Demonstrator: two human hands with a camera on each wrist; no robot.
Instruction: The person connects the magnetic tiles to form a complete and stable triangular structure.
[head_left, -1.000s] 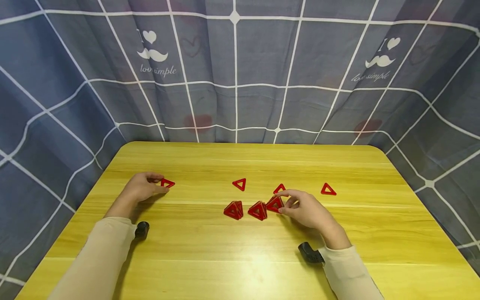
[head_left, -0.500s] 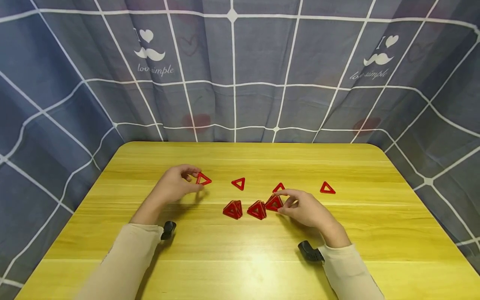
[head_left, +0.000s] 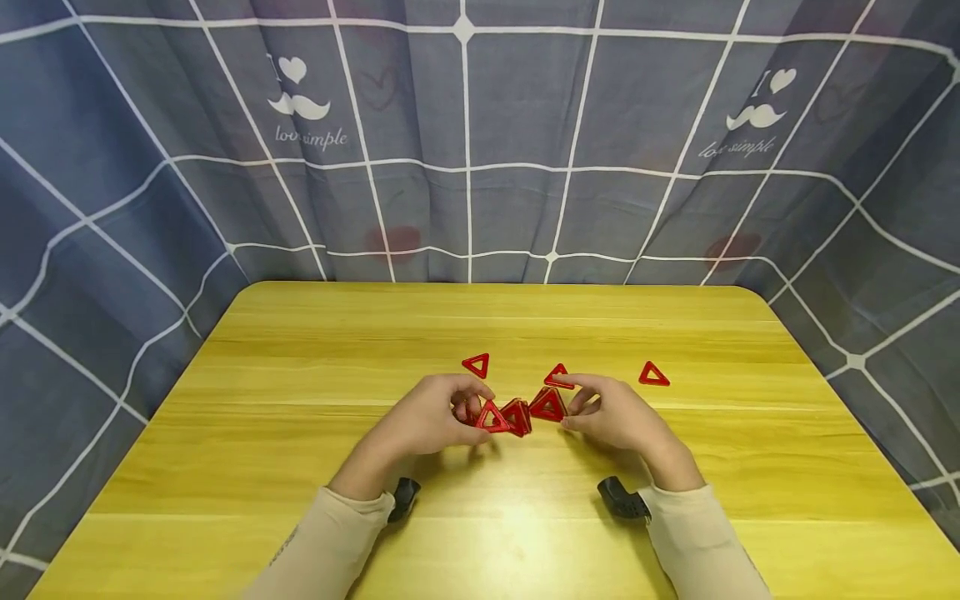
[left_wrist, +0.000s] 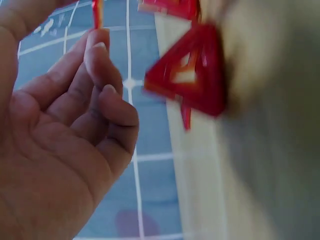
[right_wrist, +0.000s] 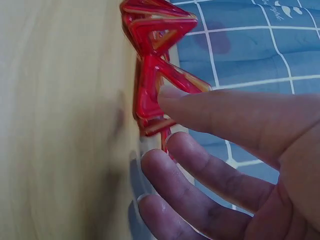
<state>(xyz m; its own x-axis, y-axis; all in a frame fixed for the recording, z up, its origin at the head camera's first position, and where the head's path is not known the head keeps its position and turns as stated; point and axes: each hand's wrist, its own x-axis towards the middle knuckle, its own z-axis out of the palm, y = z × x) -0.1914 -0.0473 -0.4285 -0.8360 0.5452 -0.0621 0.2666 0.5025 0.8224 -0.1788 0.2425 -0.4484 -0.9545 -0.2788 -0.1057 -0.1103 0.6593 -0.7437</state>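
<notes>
A flat red triangular frame tile [head_left: 492, 417] is pinched between the thumb and fingers of my left hand [head_left: 431, 417]. In the left wrist view that tile [left_wrist: 97, 14] shows edge-on at the fingertips, with a red pyramid of such tiles [left_wrist: 207, 75] beside the hand. This leftmost pyramid is mostly hidden in the head view. A middle pyramid [head_left: 517, 417] stands just right of the held tile. My right hand [head_left: 618, 412] holds the rightmost pyramid [head_left: 548, 405] by its right side; in the right wrist view the thumb lies on its red frame [right_wrist: 147, 92].
Three loose red triangles lie farther back on the wooden table [head_left: 337, 333]: a left one [head_left: 477, 365], a middle one [head_left: 558, 375] partly behind the right hand, and a right one [head_left: 654, 374]. A grey-blue checked curtain [head_left: 517, 125] hangs behind the table.
From the table's left side, my left hand has carried the red tile rightward and nearer to me, up to the pyramids. The right hand has stayed at the rightmost pyramid.
</notes>
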